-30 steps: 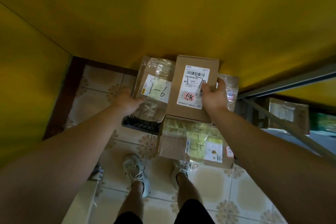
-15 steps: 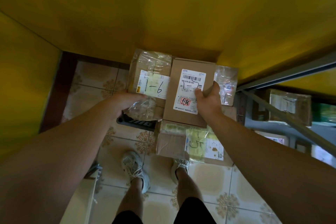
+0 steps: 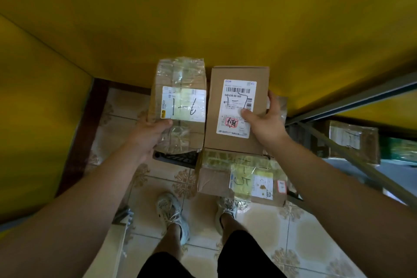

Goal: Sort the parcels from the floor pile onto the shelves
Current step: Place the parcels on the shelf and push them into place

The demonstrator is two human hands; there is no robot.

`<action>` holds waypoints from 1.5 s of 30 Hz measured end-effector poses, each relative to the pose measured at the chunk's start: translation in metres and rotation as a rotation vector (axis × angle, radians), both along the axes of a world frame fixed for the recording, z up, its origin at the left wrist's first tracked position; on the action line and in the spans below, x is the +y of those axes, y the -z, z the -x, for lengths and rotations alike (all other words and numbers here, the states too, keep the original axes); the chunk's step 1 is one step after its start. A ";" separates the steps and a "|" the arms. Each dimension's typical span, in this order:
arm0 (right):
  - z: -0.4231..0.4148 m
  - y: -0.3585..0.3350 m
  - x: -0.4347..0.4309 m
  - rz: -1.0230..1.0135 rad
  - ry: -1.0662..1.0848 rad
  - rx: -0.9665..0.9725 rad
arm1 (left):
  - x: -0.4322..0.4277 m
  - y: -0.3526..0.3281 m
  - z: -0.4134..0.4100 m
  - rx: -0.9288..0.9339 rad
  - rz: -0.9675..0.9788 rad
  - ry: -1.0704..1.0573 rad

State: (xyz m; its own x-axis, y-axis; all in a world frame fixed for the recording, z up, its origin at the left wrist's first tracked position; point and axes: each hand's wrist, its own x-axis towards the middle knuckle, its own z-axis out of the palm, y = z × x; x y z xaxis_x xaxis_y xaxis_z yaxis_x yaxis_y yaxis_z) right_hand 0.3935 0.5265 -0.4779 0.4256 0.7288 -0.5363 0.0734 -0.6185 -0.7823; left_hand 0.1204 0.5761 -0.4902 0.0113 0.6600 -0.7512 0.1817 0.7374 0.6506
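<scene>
- Yellow wall (image 3: 203, 7) is filling the background; the taped parcel (image 3: 180, 106) is coming up level with the box (image 3: 234, 142).
- Left hand (image 3: 149, 133) is gripping the parcel and right hand (image 3: 264, 119) is clasping the box, so both labels are now showing for sorting.

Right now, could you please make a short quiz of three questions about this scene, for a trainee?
1. True or false: the left hand holds the taped parcel marked 1-6.
2. What is written on the lower parcel, the one not held? A) 1-5 B) 3-2 C) 4-9
3. Fill in: the right hand holds the plain box with its thumb on the white ____.
Key: 1 true; 2 A; 3 label.
</scene>
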 end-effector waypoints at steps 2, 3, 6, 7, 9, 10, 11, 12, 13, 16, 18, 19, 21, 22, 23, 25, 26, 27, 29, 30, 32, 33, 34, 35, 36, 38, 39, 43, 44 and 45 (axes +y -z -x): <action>-0.003 -0.030 0.000 -0.032 -0.044 0.023 | -0.004 -0.031 0.003 -0.007 -0.055 -0.051; -0.003 -0.046 -0.001 -0.058 -0.063 0.038 | -0.007 -0.048 0.004 -0.015 -0.089 -0.076; 0.000 -0.096 -0.004 -0.150 -0.103 0.067 | -0.018 -0.101 0.008 -0.052 -0.195 -0.102; 0.001 -0.113 -0.006 -0.190 -0.118 0.070 | -0.023 -0.119 0.010 -0.049 -0.230 -0.108; 0.005 -0.144 -0.012 -0.267 -0.131 0.077 | -0.032 -0.153 0.016 -0.018 -0.307 -0.133; 0.009 -0.160 -0.017 -0.299 -0.129 0.084 | -0.037 -0.169 0.020 -0.008 -0.329 -0.135; 0.012 -0.174 -0.021 -0.343 -0.127 0.094 | -0.042 -0.184 0.024 -0.021 -0.350 -0.142; 0.016 -0.187 -0.027 -0.382 -0.124 0.103 | -0.048 -0.198 0.028 -0.047 -0.365 -0.147; 0.020 -0.199 -0.033 -0.417 -0.120 0.112 | -0.054 -0.212 0.033 -0.066 -0.379 -0.154; 0.035 -0.237 -0.054 -0.514 -0.096 0.090 | -0.070 -0.247 0.046 -0.093 -0.472 -0.145; 0.044 -0.263 -0.074 -0.577 -0.069 0.064 | -0.080 -0.270 0.053 -0.132 -0.543 -0.147; 0.049 -0.276 -0.087 -0.603 -0.051 0.041 | -0.086 -0.282 0.055 -0.155 -0.576 -0.145; 0.059 -0.302 -0.114 -0.644 0.000 -0.003 | -0.100 -0.304 0.060 -0.206 -0.649 -0.116; 0.064 -0.313 -0.129 -0.665 0.028 -0.020 | -0.108 -0.314 0.062 -0.229 -0.679 -0.100; 0.068 -0.322 -0.145 -0.683 0.049 -0.038 | -0.119 -0.324 0.063 -0.249 -0.693 -0.088; 0.076 -0.341 -0.178 -0.713 0.084 -0.070 | -0.142 -0.342 0.067 -0.296 -0.710 -0.051; 0.079 -0.349 -0.196 -0.724 0.102 -0.086 | -0.153 -0.350 0.067 -0.328 -0.723 -0.023; 0.081 -0.358 -0.213 -0.732 0.118 -0.101 | -0.165 -0.358 0.067 -0.357 -0.731 0.006; 0.080 -0.372 -0.249 -0.744 0.154 -0.147 | -0.189 -0.375 0.061 -0.402 -0.740 0.069; 0.079 -0.381 -0.268 -0.753 0.173 -0.177 | -0.201 -0.382 0.057 -0.426 -0.744 0.107; 0.072 -0.395 -0.303 -0.771 0.214 -0.244 | -0.224 -0.397 0.045 -0.477 -0.742 0.168; 0.067 -0.401 -0.320 -0.783 0.235 -0.274 | -0.235 -0.404 0.039 -0.498 -0.740 0.192; 0.061 -0.406 -0.337 -0.795 0.261 -0.303 | -0.247 -0.410 0.031 -0.519 -0.742 0.223; 0.055 -0.412 -0.356 -0.802 0.292 -0.330 | -0.259 -0.417 0.022 -0.541 -0.745 0.259; 0.048 -0.416 -0.375 -0.814 0.328 -0.353 | -0.271 -0.422 0.011 -0.561 -0.748 0.298; 0.030 -0.424 -0.419 -0.825 0.405 -0.409 | -0.300 -0.431 -0.014 -0.599 -0.753 0.366; 0.020 -0.428 -0.444 -0.823 0.444 -0.438 | -0.317 -0.434 -0.030 -0.622 -0.753 0.398; -0.028 -0.433 -0.561 -0.831 0.626 -0.562 | -0.403 -0.433 -0.110 -0.727 -0.698 0.519; -0.041 -0.433 -0.592 -0.823 0.667 -0.589 | -0.429 -0.430 -0.132 -0.746 -0.677 0.541; -0.053 -0.433 -0.623 -0.804 0.704 -0.614 | -0.455 -0.428 -0.154 -0.755 -0.658 0.561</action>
